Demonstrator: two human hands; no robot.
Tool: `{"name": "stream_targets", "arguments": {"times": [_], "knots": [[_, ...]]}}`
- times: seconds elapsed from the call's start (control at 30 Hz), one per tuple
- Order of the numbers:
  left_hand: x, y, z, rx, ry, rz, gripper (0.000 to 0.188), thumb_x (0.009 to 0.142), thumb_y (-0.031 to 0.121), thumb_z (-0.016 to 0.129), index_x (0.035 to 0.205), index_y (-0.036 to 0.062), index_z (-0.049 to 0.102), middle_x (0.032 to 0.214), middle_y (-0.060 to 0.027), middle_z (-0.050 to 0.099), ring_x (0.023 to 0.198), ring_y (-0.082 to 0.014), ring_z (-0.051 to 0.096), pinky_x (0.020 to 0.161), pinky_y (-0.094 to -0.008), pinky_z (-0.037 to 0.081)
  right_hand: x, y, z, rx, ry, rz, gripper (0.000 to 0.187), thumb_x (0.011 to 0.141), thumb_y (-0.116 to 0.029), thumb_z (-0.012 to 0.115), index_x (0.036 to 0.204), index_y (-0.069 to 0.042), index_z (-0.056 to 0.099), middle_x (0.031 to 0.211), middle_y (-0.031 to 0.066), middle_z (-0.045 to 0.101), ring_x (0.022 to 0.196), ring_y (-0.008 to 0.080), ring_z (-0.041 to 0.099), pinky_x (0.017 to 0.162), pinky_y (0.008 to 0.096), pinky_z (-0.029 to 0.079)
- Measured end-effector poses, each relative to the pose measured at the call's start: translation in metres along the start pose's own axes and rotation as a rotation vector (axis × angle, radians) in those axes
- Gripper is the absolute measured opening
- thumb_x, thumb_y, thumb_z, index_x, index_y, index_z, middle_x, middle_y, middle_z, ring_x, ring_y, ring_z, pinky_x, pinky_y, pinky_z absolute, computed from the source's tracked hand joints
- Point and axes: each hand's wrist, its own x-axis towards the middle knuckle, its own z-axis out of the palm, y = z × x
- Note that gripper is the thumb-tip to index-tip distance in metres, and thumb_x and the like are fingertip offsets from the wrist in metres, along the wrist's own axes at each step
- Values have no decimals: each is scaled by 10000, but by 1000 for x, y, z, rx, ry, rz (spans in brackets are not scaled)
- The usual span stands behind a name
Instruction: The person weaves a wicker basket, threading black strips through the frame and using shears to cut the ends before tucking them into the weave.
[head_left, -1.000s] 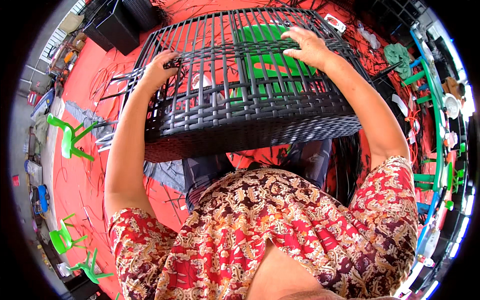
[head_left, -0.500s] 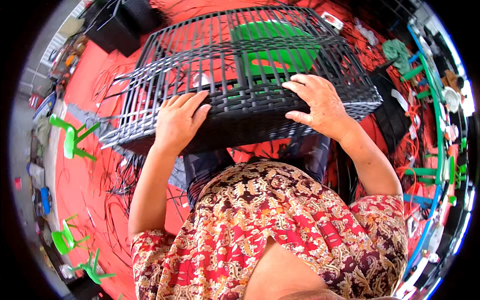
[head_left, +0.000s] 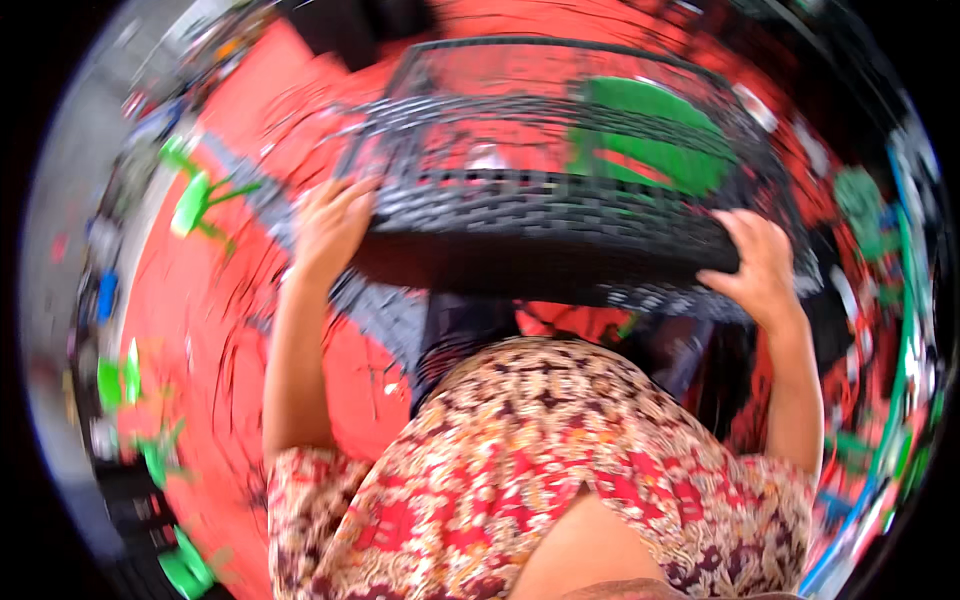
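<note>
Nearest us, patterned shirt (head_left: 500, 450): red, cream and dark.
Left hand (head_left: 328, 228): fingers partly bent at the left end of the black woven frame (head_left: 560, 210); blur keeps us from telling whether it grips.
Right hand (head_left: 757, 258): thumb and fingers parted in a loose curve at the right end; hold likewise uncertain to us.
Frame: between our hands, tightly woven nearer us.
Green chair (head_left: 660, 130): seen through the farther strands.
</note>
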Motion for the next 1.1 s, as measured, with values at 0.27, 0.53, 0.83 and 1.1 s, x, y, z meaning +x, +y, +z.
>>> {"name": "stream_targets", "arguments": {"times": [0.27,0.53,0.83,1.1], "knots": [[-5,5,-25,61,-67,-141,331,916,294,398,1140,140,587,1142,-68,530,1083,-236,454,975,-403,245,-11,17,2,15,101,-41,758,574,-518,714,1208,-175,480,1210,104,439,1156,296,383,943,439,295],[-4,-10,-16,12,-279,-301,376,910,388,400,1148,163,585,1246,-100,472,1205,-259,389,1027,-527,89,-45,65,-3,-3,-45,117,731,615,-587,656,1189,-167,493,1047,77,535,1030,294,473,901,421,338],[125,71,-15,-561,-347,152,256,842,209,547,939,-20,608,925,-152,604,880,-284,574,782,-336,439,59,71,15,368,-232,62,308,893,-300,447,1068,-88,587,992,123,563,983,270,512,865,341,391],[181,147,88,-237,-108,523,189,822,221,506,823,92,644,805,-87,602,812,-264,537,755,-390,405,109,111,90,373,-70,-44,282,836,-302,504,1043,-157,629,983,137,589,946,329,541,848,417,426]]}}
